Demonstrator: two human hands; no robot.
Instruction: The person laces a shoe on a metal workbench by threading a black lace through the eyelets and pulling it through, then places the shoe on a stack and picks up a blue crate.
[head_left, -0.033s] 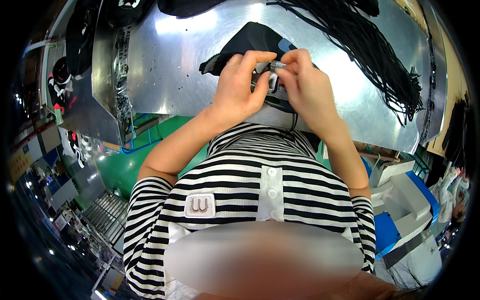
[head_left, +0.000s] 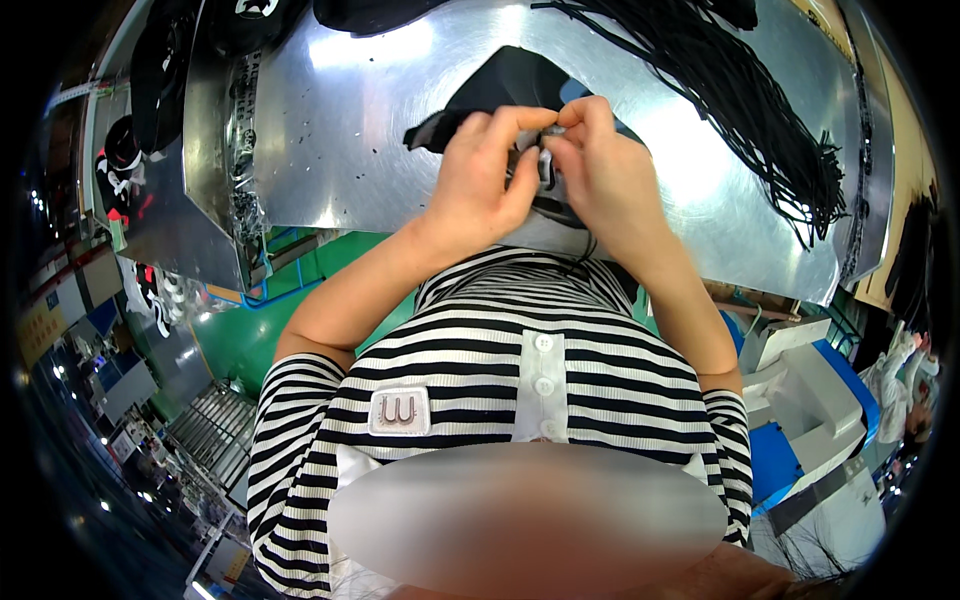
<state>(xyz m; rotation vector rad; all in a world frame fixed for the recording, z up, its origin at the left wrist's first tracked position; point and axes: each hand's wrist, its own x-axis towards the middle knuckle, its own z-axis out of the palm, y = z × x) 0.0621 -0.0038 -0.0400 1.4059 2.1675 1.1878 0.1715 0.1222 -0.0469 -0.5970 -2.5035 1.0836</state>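
While both hands pinch it, left hand and right hand, the black fabric piece lies crumpled, dark and matte.

head-worn fisheye, apparently steeply downward

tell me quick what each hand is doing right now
Left hand: closed, pinching the black fabric piece over the metal table.
Right hand: closed, fingertips pinching the same piece.
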